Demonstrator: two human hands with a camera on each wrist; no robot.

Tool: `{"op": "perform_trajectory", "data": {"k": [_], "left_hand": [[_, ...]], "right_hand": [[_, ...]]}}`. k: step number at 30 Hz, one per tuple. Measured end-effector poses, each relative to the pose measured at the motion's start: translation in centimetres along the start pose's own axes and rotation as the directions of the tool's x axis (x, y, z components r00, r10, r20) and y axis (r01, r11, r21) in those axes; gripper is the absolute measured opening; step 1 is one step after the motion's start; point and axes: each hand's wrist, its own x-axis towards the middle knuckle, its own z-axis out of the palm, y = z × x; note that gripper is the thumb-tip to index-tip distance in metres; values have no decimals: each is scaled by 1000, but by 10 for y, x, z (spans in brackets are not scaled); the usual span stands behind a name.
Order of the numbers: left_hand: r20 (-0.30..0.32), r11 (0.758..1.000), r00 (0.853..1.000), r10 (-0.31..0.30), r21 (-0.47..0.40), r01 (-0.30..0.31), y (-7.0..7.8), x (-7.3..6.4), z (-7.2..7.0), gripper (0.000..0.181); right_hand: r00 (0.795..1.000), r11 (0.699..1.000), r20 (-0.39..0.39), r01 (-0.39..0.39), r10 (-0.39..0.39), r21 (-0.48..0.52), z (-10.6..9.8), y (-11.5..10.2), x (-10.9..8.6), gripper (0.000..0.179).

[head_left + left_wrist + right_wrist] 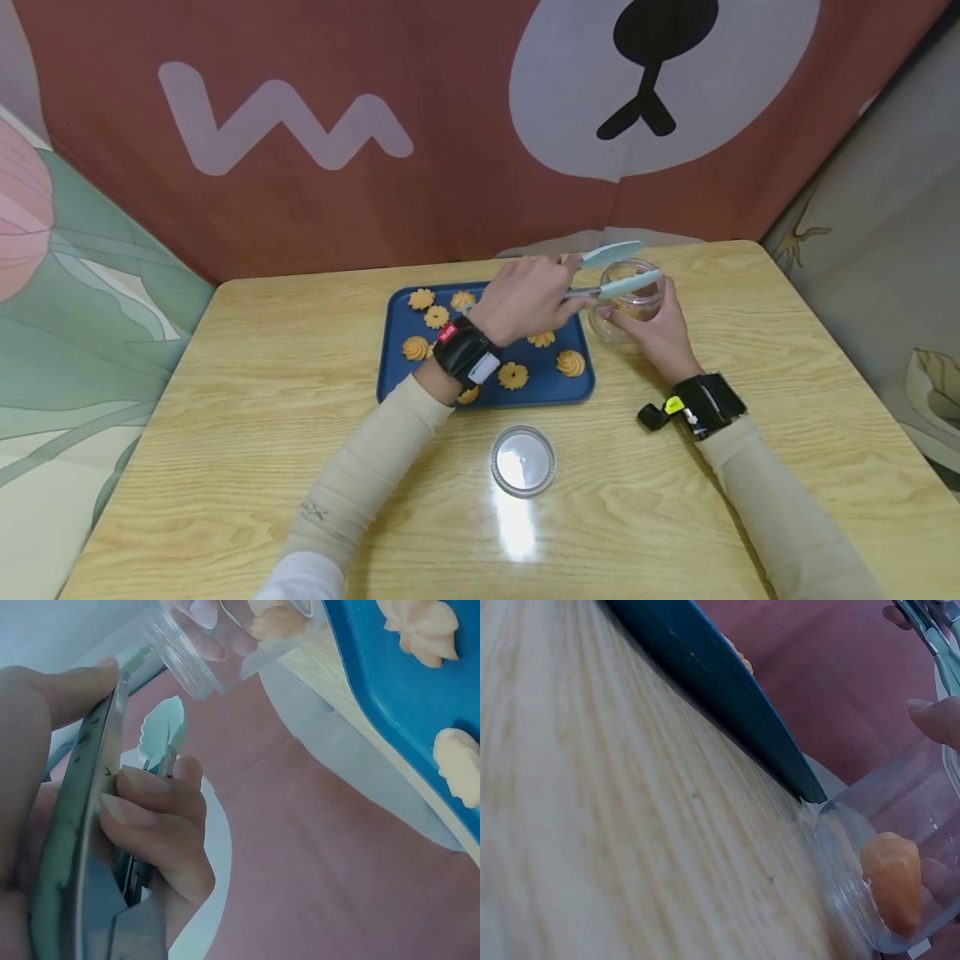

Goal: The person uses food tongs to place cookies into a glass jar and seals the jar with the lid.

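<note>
My left hand [528, 296] grips a pair of tongs with pale green tips [630, 284], reaching across from the tray. The tips are spread apart over the mouth of a clear jar [606, 329], and I see nothing pinched between them. Around the jar's side curls my right hand [663, 337], holding it just right of the tray. Inside, a golden cookie [892, 881] lies near the jar's bottom in the right wrist view. Several piped cookies [513, 376] are spread over the blue tray [551, 393]; my left hand and wrist hide some of them.
A round clear lid [523, 461] lies on the wooden table [262, 417] in front of the tray. Behind the table's far edge hangs a reddish-brown cloth [450, 208] with a cartoon print. Patterned fabric covers the left and right sides.
</note>
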Motion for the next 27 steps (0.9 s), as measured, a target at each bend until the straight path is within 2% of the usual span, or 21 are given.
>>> {"op": "perform_trajectory", "data": {"k": [9, 13, 18, 21, 24, 27], "left_hand": [[37, 994, 998, -46, -102, 50, -1, -4, 0, 64], [50, 992, 997, -60, -111, 65, -4, -8, 1, 65], [51, 990, 996, -74, -115, 79, -10, -17, 0, 64], [62, 989, 994, -85, -115, 91, -13, -24, -3, 64], [66, 987, 993, -97, -124, 105, -15, -31, -6, 64], [39, 985, 994, -98, -135, 102, -18, -40, -9, 64]], "right_hand": [[1000, 1000, 4, 4, -4, -19, -1, 2, 0, 84], [1000, 1000, 11, 9, -9, -20, 0, -6, -3, 84], [1000, 1000, 8, 10, -9, -21, 2, -9, -4, 83], [1000, 999, 1, 9, -9, -36, 1, 2, 0, 83], [1000, 1000, 5, 8, -8, -25, 1, -3, -1, 83], [1000, 1000, 9, 7, -7, -12, 2, -14, -4, 82]]}}
